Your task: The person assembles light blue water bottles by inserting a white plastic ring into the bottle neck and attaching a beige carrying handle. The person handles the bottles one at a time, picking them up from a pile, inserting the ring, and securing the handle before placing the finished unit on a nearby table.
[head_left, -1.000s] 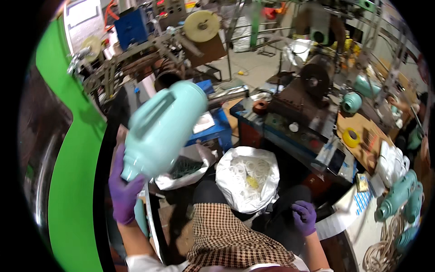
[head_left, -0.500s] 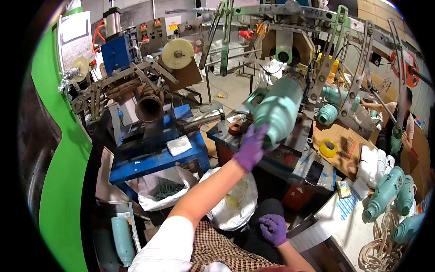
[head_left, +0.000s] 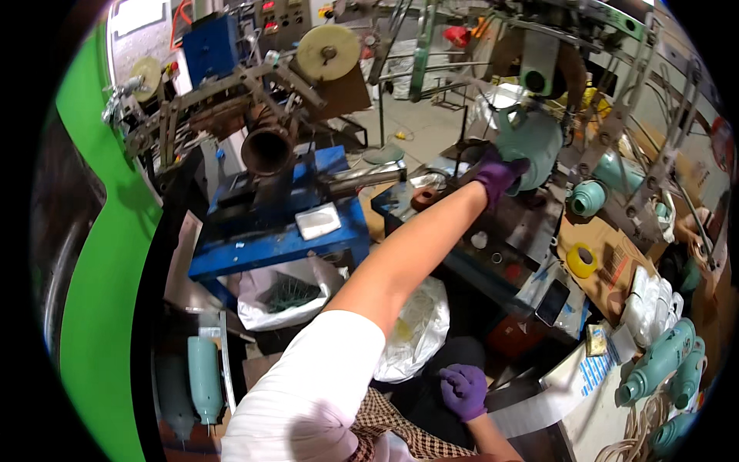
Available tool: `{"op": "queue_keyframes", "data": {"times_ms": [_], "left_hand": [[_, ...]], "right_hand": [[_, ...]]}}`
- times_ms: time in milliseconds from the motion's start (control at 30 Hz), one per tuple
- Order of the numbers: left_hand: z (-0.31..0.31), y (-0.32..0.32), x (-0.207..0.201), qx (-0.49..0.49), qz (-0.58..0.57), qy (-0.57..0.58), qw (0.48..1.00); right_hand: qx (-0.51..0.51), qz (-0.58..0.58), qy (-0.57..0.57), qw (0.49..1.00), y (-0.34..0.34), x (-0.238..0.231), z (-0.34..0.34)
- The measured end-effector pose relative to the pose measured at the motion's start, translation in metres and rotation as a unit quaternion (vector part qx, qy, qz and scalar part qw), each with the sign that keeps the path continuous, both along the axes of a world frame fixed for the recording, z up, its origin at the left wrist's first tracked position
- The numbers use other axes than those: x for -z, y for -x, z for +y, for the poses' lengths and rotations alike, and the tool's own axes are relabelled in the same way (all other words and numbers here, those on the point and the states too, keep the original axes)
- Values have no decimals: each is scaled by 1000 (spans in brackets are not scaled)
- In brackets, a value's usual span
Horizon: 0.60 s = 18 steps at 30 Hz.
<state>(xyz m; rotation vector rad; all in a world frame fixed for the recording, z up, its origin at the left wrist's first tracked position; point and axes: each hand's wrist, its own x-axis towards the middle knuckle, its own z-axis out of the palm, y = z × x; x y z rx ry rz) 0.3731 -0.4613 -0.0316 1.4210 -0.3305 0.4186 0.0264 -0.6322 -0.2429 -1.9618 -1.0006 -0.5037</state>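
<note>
My left hand (head_left: 499, 175), in a purple glove, is stretched far forward. Its fingers are closed on the near end of a teal thermos jug (head_left: 536, 146) with a side handle. The jug sits tilted in front of the round opening of a metal machine (head_left: 539, 65), and my hand hides part of it. Low over my dark-clothed right leg, my right hand (head_left: 464, 391) is curled into a fist in a purple glove, with nothing showing in it.
Left stands a blue machine table (head_left: 277, 248); white sacks (head_left: 419, 331) sit below. A phone (head_left: 552, 302), yellow tape roll (head_left: 582, 260) and several teal jugs (head_left: 659, 360) lie right. A teal cylinder (head_left: 205, 379) is lower left. Another person's hand (head_left: 697, 223) shows far right.
My left hand has carried the jug farther forward, up to the machine's opening. The view has swung slightly left. My right hand stays curled in the same place.
</note>
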Motion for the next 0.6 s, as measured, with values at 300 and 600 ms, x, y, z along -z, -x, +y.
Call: {"op": "queue_keyframes", "data": {"times_ms": [300, 600], "left_hand": [[-5, -3, -14, -21, 13, -9, 1000], [90, 250, 127, 208, 55, 243, 946]], "right_hand": [[32, -16, 55, 998, -2, 1, 1], [38, 17, 89, 995, -7, 22, -21]]}}
